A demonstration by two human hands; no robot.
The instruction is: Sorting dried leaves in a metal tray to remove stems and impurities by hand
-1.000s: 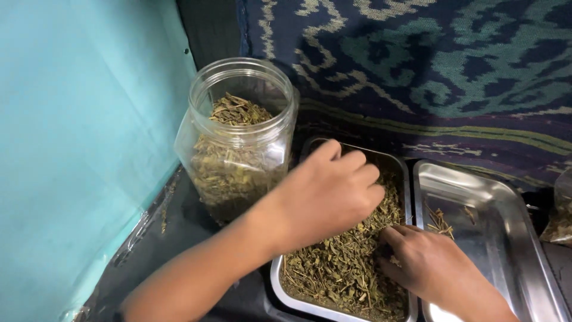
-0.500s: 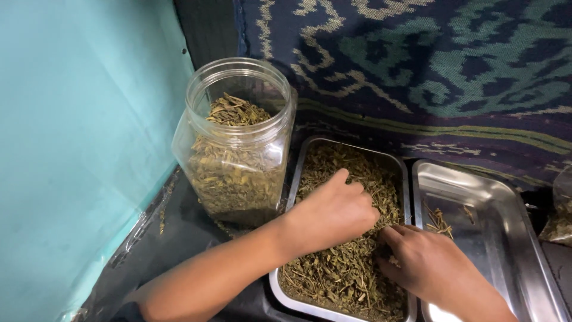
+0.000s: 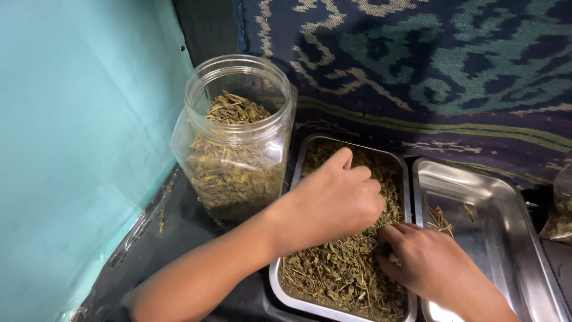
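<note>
A steel tray (image 3: 296, 160) holds a layer of dried green-brown herb pieces (image 3: 339, 274). My left hand (image 3: 330, 200) lies over the tray's middle, fingers curled down into the herbs, closed around some of them. My right hand (image 3: 426, 262) rests at the tray's right side, fingers spread on the herbs. To the left stands an open clear plastic jar (image 3: 235, 134), more than half full of the same dried herbs.
A second steel tray (image 3: 506, 203) sits to the right with only a few stems (image 3: 440, 217) in it. A teal wall (image 3: 77, 149) runs along the left. A patterned dark cloth (image 3: 417, 65) hangs behind. A plastic bag edge (image 3: 560, 209) shows at far right.
My left hand has dipped lower into the tray and then shifted slightly right, its fingers curling into the herbs. My right hand has barely moved.
</note>
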